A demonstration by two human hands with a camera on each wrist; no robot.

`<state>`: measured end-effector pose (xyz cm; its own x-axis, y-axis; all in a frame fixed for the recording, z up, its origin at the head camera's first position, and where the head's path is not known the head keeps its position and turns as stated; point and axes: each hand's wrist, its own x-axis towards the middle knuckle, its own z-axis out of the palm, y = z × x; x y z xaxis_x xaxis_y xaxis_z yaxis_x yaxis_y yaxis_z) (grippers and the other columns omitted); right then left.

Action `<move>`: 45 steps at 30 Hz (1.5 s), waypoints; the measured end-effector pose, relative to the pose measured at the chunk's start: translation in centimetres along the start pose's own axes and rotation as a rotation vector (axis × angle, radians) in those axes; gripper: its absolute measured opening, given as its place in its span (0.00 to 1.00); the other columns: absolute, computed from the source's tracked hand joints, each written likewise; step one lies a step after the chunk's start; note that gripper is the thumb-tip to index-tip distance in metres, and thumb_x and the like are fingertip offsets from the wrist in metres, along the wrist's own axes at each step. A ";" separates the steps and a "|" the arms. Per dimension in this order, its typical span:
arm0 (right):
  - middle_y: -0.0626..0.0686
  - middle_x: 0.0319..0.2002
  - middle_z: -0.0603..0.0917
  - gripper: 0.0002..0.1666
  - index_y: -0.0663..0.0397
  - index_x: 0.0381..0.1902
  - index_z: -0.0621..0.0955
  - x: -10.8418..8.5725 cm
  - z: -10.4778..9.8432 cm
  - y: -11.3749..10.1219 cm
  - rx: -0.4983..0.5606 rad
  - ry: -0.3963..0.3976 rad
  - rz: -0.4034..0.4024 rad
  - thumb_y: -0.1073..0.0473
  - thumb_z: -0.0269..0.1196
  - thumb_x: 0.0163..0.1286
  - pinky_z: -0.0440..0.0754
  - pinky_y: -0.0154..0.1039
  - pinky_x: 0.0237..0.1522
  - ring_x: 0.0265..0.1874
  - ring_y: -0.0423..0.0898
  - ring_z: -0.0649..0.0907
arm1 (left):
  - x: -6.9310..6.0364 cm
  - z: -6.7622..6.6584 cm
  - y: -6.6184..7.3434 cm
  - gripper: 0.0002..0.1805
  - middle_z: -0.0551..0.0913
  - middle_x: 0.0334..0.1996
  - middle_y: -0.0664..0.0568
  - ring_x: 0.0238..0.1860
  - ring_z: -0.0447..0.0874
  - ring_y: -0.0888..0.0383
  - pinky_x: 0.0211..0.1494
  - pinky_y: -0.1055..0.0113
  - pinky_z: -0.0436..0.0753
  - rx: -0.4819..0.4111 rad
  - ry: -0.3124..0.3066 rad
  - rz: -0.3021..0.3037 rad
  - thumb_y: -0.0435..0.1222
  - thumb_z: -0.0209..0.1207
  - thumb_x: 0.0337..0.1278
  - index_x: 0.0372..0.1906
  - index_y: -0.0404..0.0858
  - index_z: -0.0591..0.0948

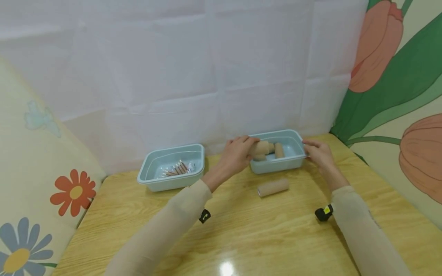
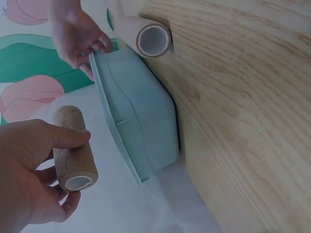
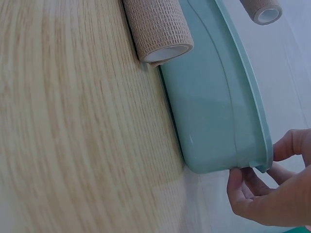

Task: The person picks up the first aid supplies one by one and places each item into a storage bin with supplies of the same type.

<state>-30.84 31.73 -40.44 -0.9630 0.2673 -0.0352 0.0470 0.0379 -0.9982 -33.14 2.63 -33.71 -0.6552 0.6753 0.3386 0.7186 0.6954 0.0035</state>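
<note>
A tan roll of self-adhesive bandage (image 2: 75,150) is gripped by my left hand (image 1: 238,153), thumb on one side and fingers on the other, above the right-hand light blue bin (image 1: 276,165). With fingers and thumb my right hand (image 1: 319,153) pinches the right end of that bin's rim, as the right wrist view shows up close. Inside the bin lie several more tan rolls (image 1: 279,150), partly hidden by my left hand. On the table just in front of it rests another bandage roll (image 1: 273,188) on its side, its white core visible.
A second light blue bin (image 1: 172,184) stands at the left, holding several small clear packets with brown sticks (image 1: 179,168). Behind both bins hangs a white sheet (image 1: 172,76). Painted walls flank the wooden table (image 1: 248,234).
</note>
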 end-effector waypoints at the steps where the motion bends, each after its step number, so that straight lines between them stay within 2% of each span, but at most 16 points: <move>1: 0.65 0.66 0.71 0.30 0.67 0.71 0.71 0.0 0.0 0.0 0.000 0.002 0.001 0.64 0.52 0.72 0.79 0.39 0.55 0.51 0.47 0.77 | 0.1 0.0 0.0 0.30 0.78 0.60 0.47 0.58 0.76 0.46 0.60 0.47 0.72 0.000 0.002 0.000 0.32 0.68 0.63 0.69 0.44 0.75; 9: 0.65 0.64 0.72 0.31 0.68 0.71 0.71 0.1 0.1 0.3 0.006 0.008 -0.010 0.64 0.52 0.71 0.80 0.35 0.49 0.49 0.47 0.78 | 1.0 0.2 -0.4 0.29 0.76 0.54 0.47 0.55 0.76 0.47 0.56 0.50 0.71 -0.015 0.015 -0.023 0.30 0.69 0.60 0.66 0.45 0.78; 15: 0.65 0.65 0.72 0.31 0.66 0.72 0.71 0.0 0.2 0.1 -0.005 0.008 -0.004 0.63 0.52 0.72 0.80 0.37 0.52 0.48 0.45 0.77 | 1.7 0.2 -0.8 0.29 0.75 0.56 0.48 0.57 0.75 0.48 0.59 0.49 0.71 -0.025 -0.038 -0.032 0.32 0.68 0.63 0.68 0.47 0.77; 22: 0.63 0.66 0.71 0.31 0.64 0.72 0.71 0.0 0.6 -0.1 0.009 0.000 0.018 0.64 0.52 0.72 0.76 0.47 0.61 0.49 0.47 0.77 | 2.2 0.5 -1.4 0.28 0.75 0.58 0.48 0.58 0.74 0.51 0.60 0.48 0.72 -0.030 -0.089 -0.026 0.36 0.65 0.67 0.70 0.46 0.74; 28: 0.63 0.67 0.70 0.31 0.63 0.73 0.71 0.0 0.9 -0.2 0.009 -0.011 0.025 0.63 0.53 0.73 0.76 0.45 0.60 0.54 0.50 0.76 | 2.8 0.6 -1.5 0.29 0.75 0.59 0.45 0.57 0.75 0.49 0.57 0.49 0.76 -0.040 -0.126 -0.013 0.38 0.66 0.67 0.71 0.45 0.74; 34: 0.65 0.68 0.70 0.30 0.65 0.73 0.70 0.0 1.1 -0.4 0.037 -0.008 0.022 0.63 0.54 0.75 0.74 0.48 0.63 0.58 0.54 0.75 | 3.7 0.8 -1.4 0.31 0.74 0.60 0.44 0.58 0.75 0.49 0.57 0.51 0.77 -0.057 -0.182 -0.008 0.38 0.65 0.69 0.73 0.44 0.71; 41: 0.64 0.68 0.70 0.30 0.63 0.73 0.70 -0.1 1.5 -0.4 0.036 -0.013 0.029 0.63 0.54 0.74 0.73 0.50 0.64 0.57 0.53 0.75 | 3.5 1.1 -1.1 0.31 0.75 0.63 0.43 0.60 0.75 0.48 0.60 0.52 0.76 -0.103 -0.221 -0.048 0.45 0.64 0.70 0.73 0.43 0.71; 45: 0.64 0.68 0.70 0.30 0.63 0.73 0.70 0.0 1.5 -0.5 0.031 -0.020 0.025 0.62 0.54 0.75 0.73 0.51 0.63 0.56 0.52 0.75 | 3.6 1.1 -0.7 0.32 0.75 0.63 0.42 0.61 0.76 0.47 0.62 0.53 0.75 -0.160 -0.226 -0.075 0.46 0.63 0.70 0.73 0.40 0.72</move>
<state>-31.24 30.23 -40.02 -0.9667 0.2484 -0.0610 0.0634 0.0018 -0.9980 -36.24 4.83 -33.58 -0.7305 0.6734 0.1132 0.6818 0.7103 0.1749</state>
